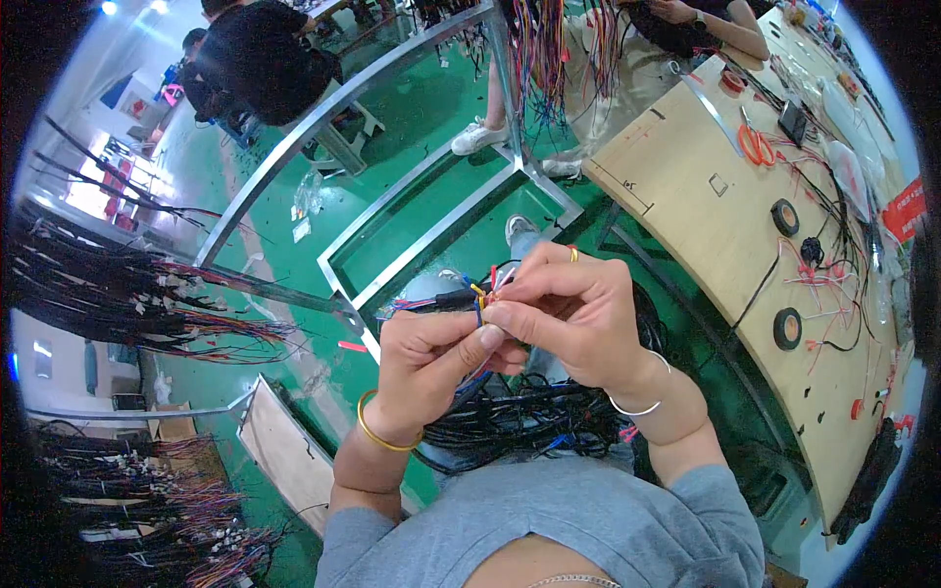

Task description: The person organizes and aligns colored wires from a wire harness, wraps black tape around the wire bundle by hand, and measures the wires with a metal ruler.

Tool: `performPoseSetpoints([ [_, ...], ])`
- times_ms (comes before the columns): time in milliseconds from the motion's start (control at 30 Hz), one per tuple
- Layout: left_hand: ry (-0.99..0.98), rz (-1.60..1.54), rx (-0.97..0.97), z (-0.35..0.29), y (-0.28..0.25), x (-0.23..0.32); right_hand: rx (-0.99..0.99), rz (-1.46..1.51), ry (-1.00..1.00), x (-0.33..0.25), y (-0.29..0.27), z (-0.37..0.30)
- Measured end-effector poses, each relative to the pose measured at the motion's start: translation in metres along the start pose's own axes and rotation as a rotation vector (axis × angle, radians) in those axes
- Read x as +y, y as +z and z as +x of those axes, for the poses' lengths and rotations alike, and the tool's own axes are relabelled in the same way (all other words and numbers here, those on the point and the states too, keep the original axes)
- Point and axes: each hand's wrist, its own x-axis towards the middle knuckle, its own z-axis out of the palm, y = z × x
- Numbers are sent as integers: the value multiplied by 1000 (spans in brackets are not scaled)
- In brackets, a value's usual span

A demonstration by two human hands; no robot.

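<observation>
Thin coloured wires (479, 291), among them blue, yellow, red and white ones, meet between my two hands above my lap. My left hand (431, 355) pinches them from the left, thumb and forefinger closed. From the right, my right hand (580, 316) closes its thumb and forefinger on the same wires, nearly touching the left thumb. My fingers cover part of the wires, so how they are joined cannot be made out. Below my hands a thick bundle of black cables (520, 416) lies across my lap.
At right stands a wooden table (686, 167) holding orange-handled scissors (756, 145), black tape rolls (787, 328) and loose wires. A metal frame (392, 265) stands ahead on the green floor. Wire harnesses (127, 284) hang at left. Other people (257, 64) sit farther off.
</observation>
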Motion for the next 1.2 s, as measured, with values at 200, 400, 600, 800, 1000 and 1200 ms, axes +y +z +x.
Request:
performPoseSetpoints([
  [200,7,-70,-9,1,0,0,-8,59,18,5,1,0],
  [400,55,-7,128,2,7,-3,36,0,-28,9,2,-1],
  [600,170,38,132,3,6,-6,62,-17,-86,9,4,-1],
  [800,165,52,115,1,6,-6,61,-30,-81,8,5,-1],
  [1000,168,219,64,0,3,1,56,-50,-83,7,5,-1],
  [1200,117,282,88,0,6,9,25,-102,-97,2,4,-2],
])
